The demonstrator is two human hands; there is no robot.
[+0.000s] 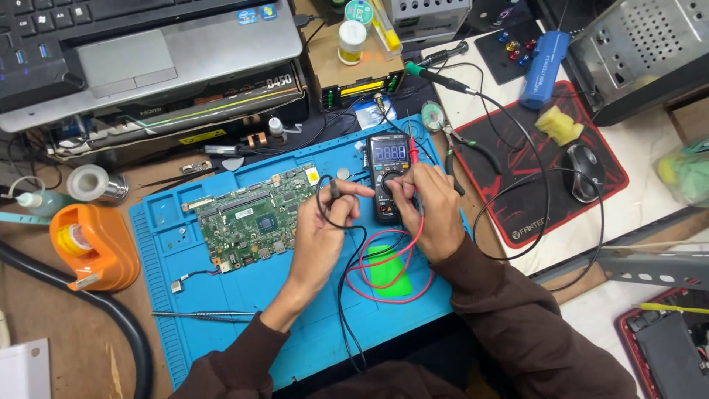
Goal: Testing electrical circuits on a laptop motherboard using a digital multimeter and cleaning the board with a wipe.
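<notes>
Blue mat (pixel 221 295) — green circuit board (pixel 255 219) — orange tape dispenser (pixel 92 247)

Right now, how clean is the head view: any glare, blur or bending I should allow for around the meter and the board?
Head view: even light, soft shadows. Multimeter display glows, digits blurred. Circuit board is fairly sharp. Left hand and right hand are sharp, no motion blur. Mild glare on the laptop palm rest. Edges bow slightly from the wide lens.

Two hands — left hand (pixel 319 229) and right hand (pixel 432 210) — are showing at centre frame. One multimeter (pixel 389 177), one green circuit board (pixel 255 218), one blue mat (pixel 221 295), one orange tape dispenser (pixel 92 247), one mouse (pixel 583 170), one laptop (pixel 148 52) — all lying on the surface.
</notes>
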